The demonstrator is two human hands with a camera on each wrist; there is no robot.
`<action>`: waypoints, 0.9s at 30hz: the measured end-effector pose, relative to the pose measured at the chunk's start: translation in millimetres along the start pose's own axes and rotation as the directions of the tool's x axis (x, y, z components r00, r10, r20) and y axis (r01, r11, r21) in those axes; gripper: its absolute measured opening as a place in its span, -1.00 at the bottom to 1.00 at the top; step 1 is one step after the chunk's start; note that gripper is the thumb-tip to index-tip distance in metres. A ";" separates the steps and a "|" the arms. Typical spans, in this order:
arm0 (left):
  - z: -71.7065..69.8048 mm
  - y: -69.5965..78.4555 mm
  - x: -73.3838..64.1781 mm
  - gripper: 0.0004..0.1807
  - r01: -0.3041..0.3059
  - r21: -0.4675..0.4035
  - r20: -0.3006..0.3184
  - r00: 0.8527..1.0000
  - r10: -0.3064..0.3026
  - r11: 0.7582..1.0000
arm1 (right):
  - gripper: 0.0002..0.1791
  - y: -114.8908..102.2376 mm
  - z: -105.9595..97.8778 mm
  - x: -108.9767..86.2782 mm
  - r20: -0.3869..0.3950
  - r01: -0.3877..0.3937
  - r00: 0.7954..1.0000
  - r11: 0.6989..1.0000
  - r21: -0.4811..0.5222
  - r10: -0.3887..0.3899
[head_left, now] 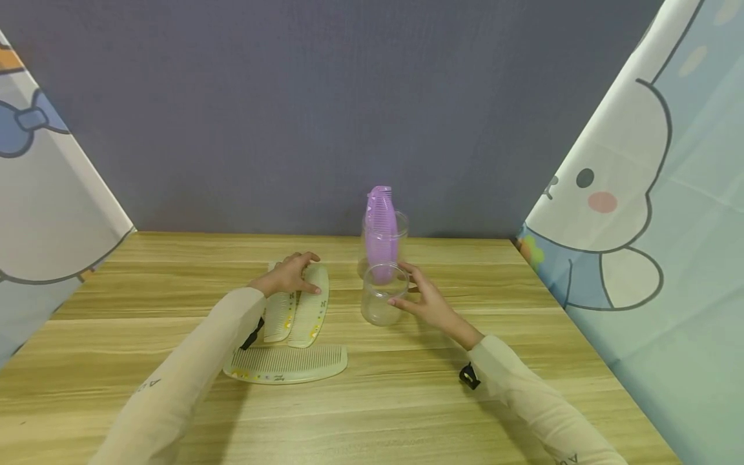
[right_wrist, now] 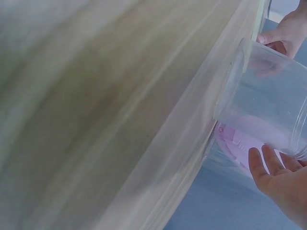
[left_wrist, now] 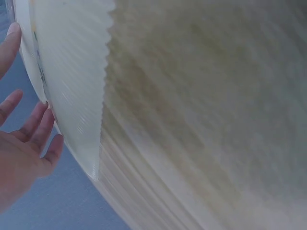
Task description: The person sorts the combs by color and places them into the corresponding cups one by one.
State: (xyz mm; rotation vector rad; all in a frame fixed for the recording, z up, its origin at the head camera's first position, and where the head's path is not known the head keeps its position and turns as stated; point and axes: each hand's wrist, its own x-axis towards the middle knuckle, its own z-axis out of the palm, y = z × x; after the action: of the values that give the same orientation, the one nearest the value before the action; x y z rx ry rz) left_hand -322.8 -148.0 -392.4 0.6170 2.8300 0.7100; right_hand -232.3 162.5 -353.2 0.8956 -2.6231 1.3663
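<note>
My left hand (head_left: 290, 274) rests over two pale green combs, its fingers spread loosely; the comb on the right (head_left: 314, 310) lies partly beneath it, the comb on the left (head_left: 281, 318) close alongside. Nearer to me, a third green comb (head_left: 287, 365) lies crosswise, teeth pointing away. With thumb and fingers about its right side, my right hand (head_left: 430, 302) holds a clear plastic cup (head_left: 380, 310) standing upright on the table. Just behind it, purple combs (head_left: 381, 219) stand in another clear cup (head_left: 402, 226). In the left wrist view, a green comb (left_wrist: 72, 81) hides some fingertips.
The wooden table (head_left: 360, 420) backs onto a grey-blue panel (head_left: 325, 116). Cartoon-printed cloths hang at the left (head_left: 52, 200) and the right (head_left: 692, 258). A black strap (head_left: 469, 376) shows below the right sleeve.
</note>
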 end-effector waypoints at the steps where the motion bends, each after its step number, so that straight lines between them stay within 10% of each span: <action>1: -0.2 -0.4 0.3 -0.15 0.005 -0.007 0.001 1.000 -0.005 1.000 | -0.22 0.1 0.2 0.1 0.000 0.001 1.000 1.000 0.000 -0.001; 27: -4.6 2.3 4.6 -0.07 -0.009 -0.305 -0.065 0.998 -0.012 0.952 | -0.21 1.8 1.2 0.0 -0.016 0.005 1.000 1.000 0.018 -0.005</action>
State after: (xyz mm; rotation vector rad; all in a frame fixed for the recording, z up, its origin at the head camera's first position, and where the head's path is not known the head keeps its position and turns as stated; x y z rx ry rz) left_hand -327.2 -146.1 -387.5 0.5468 2.6936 1.1589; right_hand -232.9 162.4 -355.3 0.8893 -2.5993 1.3926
